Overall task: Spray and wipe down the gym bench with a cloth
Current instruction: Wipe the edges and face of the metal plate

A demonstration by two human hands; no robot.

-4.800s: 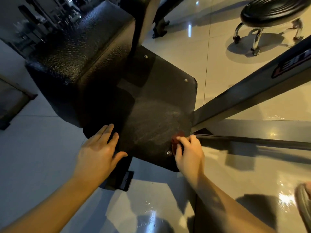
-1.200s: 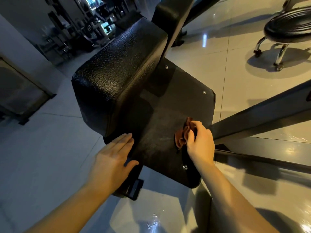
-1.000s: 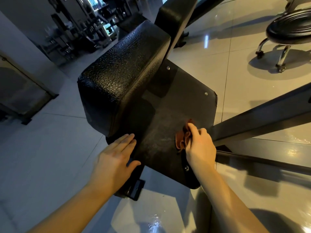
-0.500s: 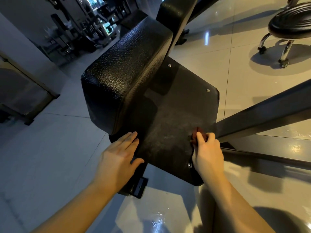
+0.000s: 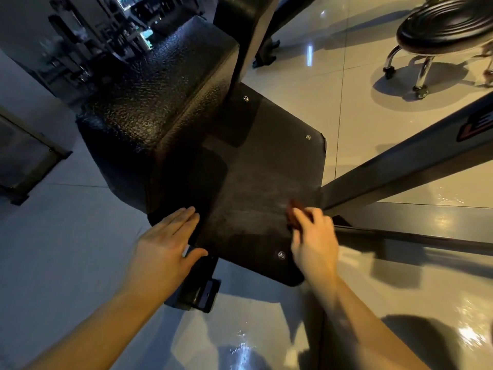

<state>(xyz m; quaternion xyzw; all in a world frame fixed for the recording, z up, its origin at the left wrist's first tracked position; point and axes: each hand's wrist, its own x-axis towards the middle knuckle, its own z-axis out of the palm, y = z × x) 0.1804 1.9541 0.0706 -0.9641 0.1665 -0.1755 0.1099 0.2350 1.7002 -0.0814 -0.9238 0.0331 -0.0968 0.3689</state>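
Note:
A black gym bench fills the middle of the head view: a thick textured pad (image 5: 157,102) at the left and a flat dark panel (image 5: 266,188) with metal studs beside it. My right hand (image 5: 314,241) is closed on a small reddish-brown cloth (image 5: 293,213) and presses it on the panel near its right edge. The hand hides most of the cloth. My left hand (image 5: 165,247) lies flat, fingers spread, on the panel's lower left corner. Wiping streaks show on the panel. No spray bottle is in view.
A black metal frame beam (image 5: 400,166) runs diagonally from the panel's right edge to the upper right, with a lower bar (image 5: 416,236) beneath it. A round black stool on casters (image 5: 437,30) stands at the upper right. Gym machines (image 5: 88,38) crowd the upper left. The tiled floor is glossy.
My right hand has slid the cloth back and forth near the panel's right edge, now slightly lower and blurred in motion. My left hand has stayed flat on the lower left corner.

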